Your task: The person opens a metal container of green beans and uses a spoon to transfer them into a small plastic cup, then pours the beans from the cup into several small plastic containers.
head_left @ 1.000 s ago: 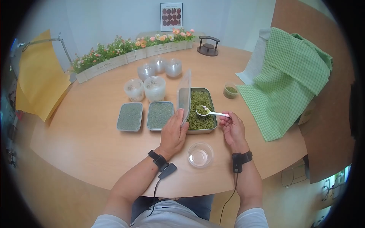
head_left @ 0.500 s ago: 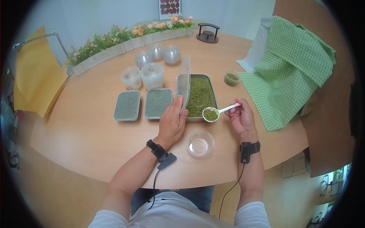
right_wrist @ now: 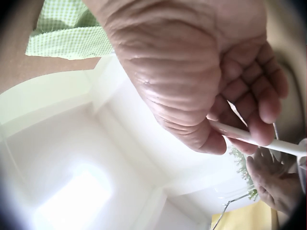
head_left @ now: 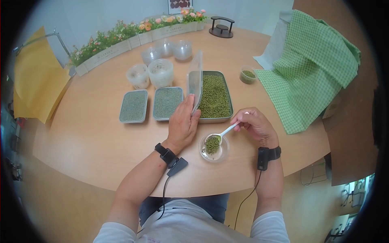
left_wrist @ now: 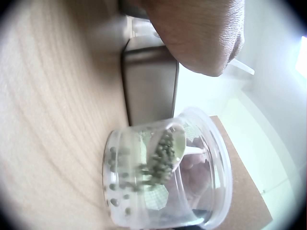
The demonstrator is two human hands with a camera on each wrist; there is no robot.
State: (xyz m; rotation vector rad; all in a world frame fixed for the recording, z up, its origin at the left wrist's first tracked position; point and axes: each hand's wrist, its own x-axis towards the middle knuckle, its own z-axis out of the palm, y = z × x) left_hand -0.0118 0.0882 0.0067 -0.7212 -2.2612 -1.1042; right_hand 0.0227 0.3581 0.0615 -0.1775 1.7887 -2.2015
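My right hand (head_left: 256, 124) pinches the handle of a white spoon (head_left: 231, 128) between thumb and fingers. The spoon's bowl is tilted inside a clear plastic cup (head_left: 224, 156), and green mung beans (left_wrist: 160, 163) are tumbling off it; a few lie at the cup's bottom. With its thumb on one side and fingers on the other, my left hand (head_left: 182, 126) holds a translucent lid (head_left: 195, 77) upright at the left edge of a metal tin (head_left: 216, 120). Mung beans (head_left: 214, 95) fill the tin, which stands just beyond the cup.
Two lidded tins (head_left: 133, 106) stand left of the open one. Behind them are stacked clear cups (head_left: 161, 73) and a flower planter (head_left: 109, 52). A small cup of beans (head_left: 247, 75) sits at the right, beside a green checked cloth (head_left: 308, 77).
My right hand has brought the spoonful of beans from over the tin toward me to the clear cup and tipped it. The left hand keeps holding the lid upright.
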